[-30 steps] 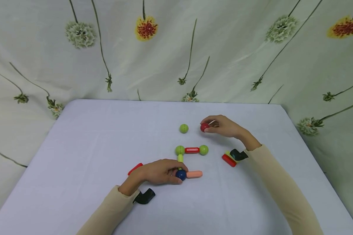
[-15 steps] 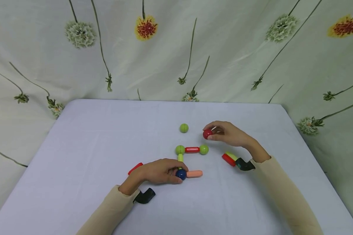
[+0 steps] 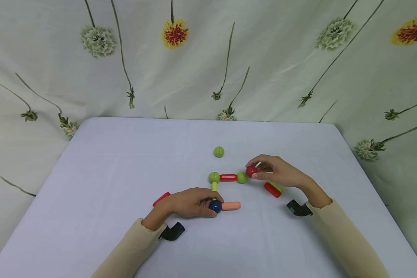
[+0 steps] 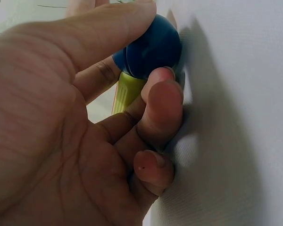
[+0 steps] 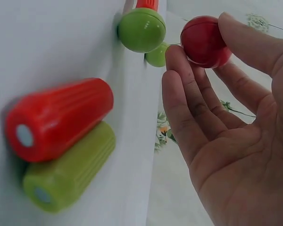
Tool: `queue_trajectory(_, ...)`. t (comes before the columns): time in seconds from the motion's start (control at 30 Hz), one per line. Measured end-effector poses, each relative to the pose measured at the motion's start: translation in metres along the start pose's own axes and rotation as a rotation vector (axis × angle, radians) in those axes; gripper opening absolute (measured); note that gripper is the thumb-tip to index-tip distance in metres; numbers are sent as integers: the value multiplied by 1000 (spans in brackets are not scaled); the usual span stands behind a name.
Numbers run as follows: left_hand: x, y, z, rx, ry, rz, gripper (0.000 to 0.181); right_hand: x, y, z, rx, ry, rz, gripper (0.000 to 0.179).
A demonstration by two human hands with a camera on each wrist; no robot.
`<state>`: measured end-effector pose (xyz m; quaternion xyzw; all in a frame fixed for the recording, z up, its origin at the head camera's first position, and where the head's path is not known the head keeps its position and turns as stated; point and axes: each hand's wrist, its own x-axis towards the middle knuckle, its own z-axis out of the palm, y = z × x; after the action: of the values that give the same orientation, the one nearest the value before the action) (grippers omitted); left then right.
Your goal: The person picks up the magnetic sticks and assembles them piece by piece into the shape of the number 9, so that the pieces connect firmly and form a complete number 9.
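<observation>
Pinching the red ball (image 3: 251,171), my right grip (image 3: 277,170) has brought it just beside the green ball (image 3: 242,177) ending the red rod (image 3: 228,177), likely near enough for joining. My left grip (image 3: 190,203) holds the blue ball (image 3: 215,206).

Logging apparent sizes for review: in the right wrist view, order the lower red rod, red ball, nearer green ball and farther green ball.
Lower red rod
Red ball and nearer green ball: too alike to rank
Farther green ball, partly hidden
</observation>
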<state>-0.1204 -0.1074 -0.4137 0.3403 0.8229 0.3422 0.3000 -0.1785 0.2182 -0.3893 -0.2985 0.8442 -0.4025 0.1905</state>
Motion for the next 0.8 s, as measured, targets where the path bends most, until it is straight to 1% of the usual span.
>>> queue_trajectory(0.17, 1, -1, -1, -9, 0, 25, 33, -11, 1, 6, 6, -13, -11, 34)
queue_trajectory(0.3, 1, -2, 0, -6, -2, 14, 33, -16, 1, 13, 7, -39, -37, 34)
queue_trajectory(0.5, 2, -2, 1, 3, 2, 13, 33, -18, -1, 24, -54, -93, -65, 36)
queue_trajectory(0.7, 2, -1, 1, -5, -1, 4, 34, -21, -5, 32, -71, -150, -60, 35)
queue_trajectory(0.8, 2, 0, 1, -5, -3, 4, 34, -23, -7, 35, -74, -165, -56, 34)
